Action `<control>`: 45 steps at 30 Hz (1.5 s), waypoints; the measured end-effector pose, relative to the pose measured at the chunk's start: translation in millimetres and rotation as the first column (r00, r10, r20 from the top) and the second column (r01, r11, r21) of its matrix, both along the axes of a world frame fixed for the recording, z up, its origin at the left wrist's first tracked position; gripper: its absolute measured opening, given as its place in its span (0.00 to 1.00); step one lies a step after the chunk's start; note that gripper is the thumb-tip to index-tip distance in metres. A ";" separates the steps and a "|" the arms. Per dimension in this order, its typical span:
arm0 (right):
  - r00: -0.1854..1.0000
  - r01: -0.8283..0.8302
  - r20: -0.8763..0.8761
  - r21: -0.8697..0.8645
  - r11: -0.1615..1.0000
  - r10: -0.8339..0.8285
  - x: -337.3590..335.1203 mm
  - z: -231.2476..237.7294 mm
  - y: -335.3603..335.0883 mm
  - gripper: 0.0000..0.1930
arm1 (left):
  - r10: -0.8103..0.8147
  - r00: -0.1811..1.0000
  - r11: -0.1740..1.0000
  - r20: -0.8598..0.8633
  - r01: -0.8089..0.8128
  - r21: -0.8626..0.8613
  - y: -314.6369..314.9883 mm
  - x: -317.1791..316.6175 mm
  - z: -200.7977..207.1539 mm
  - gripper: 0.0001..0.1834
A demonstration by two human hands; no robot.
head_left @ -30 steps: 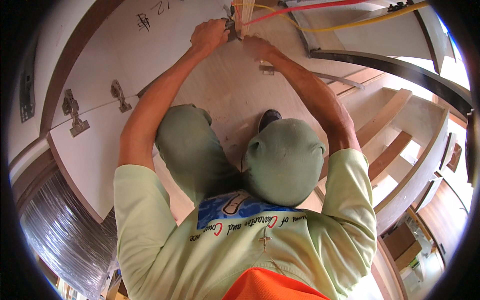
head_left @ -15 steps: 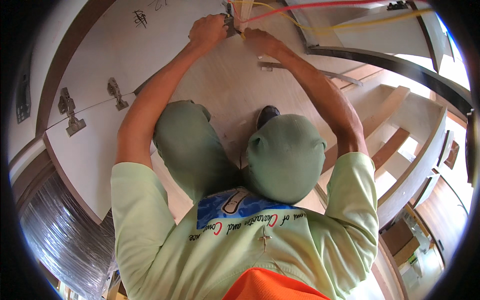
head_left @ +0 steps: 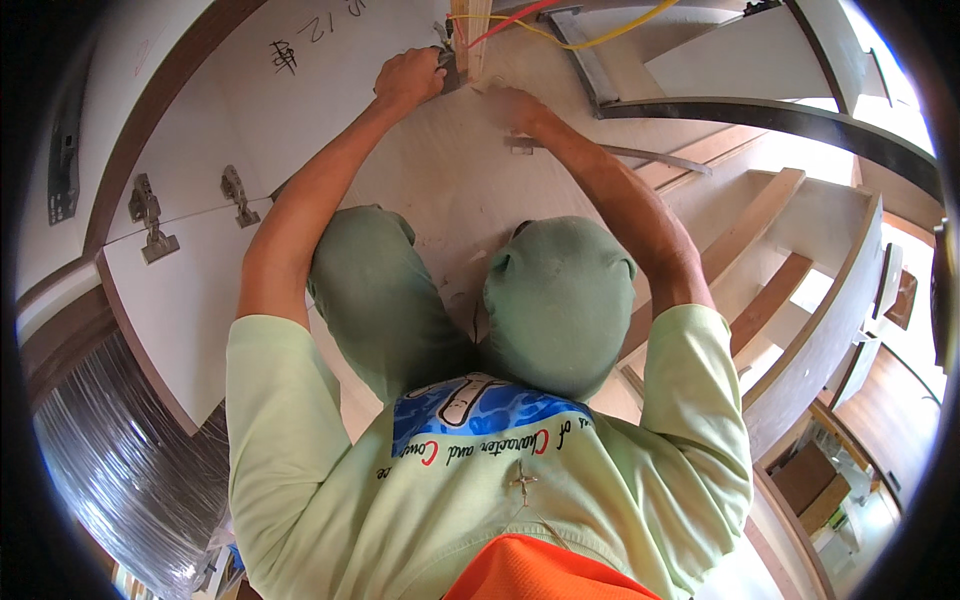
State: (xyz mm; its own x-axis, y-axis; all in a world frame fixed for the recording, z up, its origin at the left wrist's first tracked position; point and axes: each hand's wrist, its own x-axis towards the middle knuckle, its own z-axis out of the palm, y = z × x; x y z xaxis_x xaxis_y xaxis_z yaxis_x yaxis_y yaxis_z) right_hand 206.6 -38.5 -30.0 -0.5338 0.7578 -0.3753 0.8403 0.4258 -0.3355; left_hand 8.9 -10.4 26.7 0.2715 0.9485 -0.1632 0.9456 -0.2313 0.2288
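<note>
At the top of the view, my left hand [head_left: 408, 78] is closed beside the foot of an upright wooden strip [head_left: 478, 40]. Its curled fingers meet a small dark object [head_left: 452, 72] that I cannot make out. My right hand [head_left: 516, 106] hovers to the right of the strip, over the pale wooden panel [head_left: 440, 150]. Motion smears its fingers, so whether they hold anything is unclear. A yellow cable [head_left: 600, 42] and a red cable [head_left: 515, 18] run from beside the strip toward the upper right.
Metal cabinet hinges [head_left: 150, 220] sit on the white panels at left. A curved dark edge [head_left: 770, 117] crosses the upper right. Wooden slats [head_left: 752, 225] form an open frame at right. Plastic-wrapped material [head_left: 130, 470] stands at lower left. My bent knees [head_left: 565, 300] are beneath my arms.
My right hand has shifted slightly down and away from the wooden strip. The cables lie differently, nearer the strip's top. My left hand remains beside the strip, and the view has shifted a little.
</note>
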 end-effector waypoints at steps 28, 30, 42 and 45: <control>0.942 0.326 0.018 -0.295 0.898 -0.336 -30.1 -32.5 11.3 0.16 | -0.079 0.990 0.997 -0.114 0.076 -0.034 7.7 -4.1 -10.4 0.22; 0.950 0.308 0.040 -0.277 0.910 -0.310 -30.8 -31.7 11.4 0.17 | -0.083 0.990 0.996 -0.110 0.081 -0.023 8.0 -4.3 -11.3 0.22; 0.930 0.363 0.050 -0.288 0.886 -0.364 -31.3 -32.7 7.4 0.15 | -0.106 0.989 0.993 -0.106 0.111 0.034 8.4 -7.1 -18.1 0.22; 0.926 0.374 0.064 -0.289 0.882 -0.372 -31.6 -38.0 8.1 0.15 | -0.095 0.993 0.994 -0.073 0.099 0.050 8.1 -7.6 -18.6 0.22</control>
State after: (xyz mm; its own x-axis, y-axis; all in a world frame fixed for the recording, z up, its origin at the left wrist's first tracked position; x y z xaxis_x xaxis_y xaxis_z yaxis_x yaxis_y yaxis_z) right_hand 175.0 -30.4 -68.1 -0.2305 0.7570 -0.6114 0.9203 -0.0346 -0.3898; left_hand 1.3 -2.3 8.1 0.3524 0.9261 -0.1347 0.9313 -0.3329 0.1477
